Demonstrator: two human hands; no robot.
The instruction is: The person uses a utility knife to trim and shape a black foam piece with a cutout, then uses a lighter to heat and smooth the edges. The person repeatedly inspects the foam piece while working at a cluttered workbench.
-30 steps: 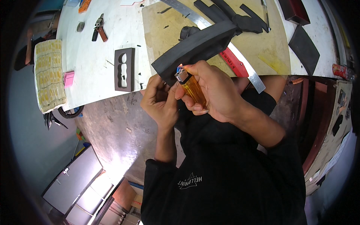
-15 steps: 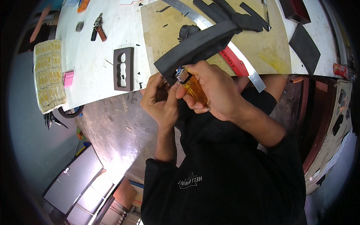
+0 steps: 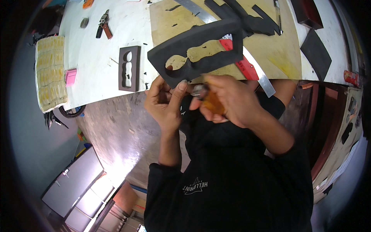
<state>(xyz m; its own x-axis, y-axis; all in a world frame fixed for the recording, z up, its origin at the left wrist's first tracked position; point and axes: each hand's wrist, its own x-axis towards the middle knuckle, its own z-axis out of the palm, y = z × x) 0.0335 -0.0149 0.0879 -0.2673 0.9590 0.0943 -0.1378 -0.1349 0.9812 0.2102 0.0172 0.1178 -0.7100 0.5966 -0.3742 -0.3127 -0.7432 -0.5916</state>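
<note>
A thick black foam block (image 3: 201, 34) with rounded cut-outs is held over the near edge of the table. My left hand (image 3: 166, 104) grips its lower left corner, thumb on the front face and fingers behind. Just right of that thumb, my right hand (image 3: 234, 98) is closed around an orange see-through lighter (image 3: 212, 103). Motion smears the lighter and the fingers on it. The lighter's metal top is below the foam's lower edge, and I see no flame. Through the cut-outs show the tan board and part of a red flat tool (image 3: 247, 69).
A long metal ruler (image 3: 264, 83) sticks out past the table edge. Black foam offcuts (image 3: 259, 25) and a pen (image 3: 278, 17) lie at the back. To the left are a smaller foam piece with cut-outs (image 3: 134, 73), a revolver-shaped object (image 3: 104, 25) and a pink box (image 3: 70, 77).
The foam block has tilted so that its face and cut-outs show. My right hand has moved the lighter right and down, away from the foam's corner. My left hand still holds the block.
</note>
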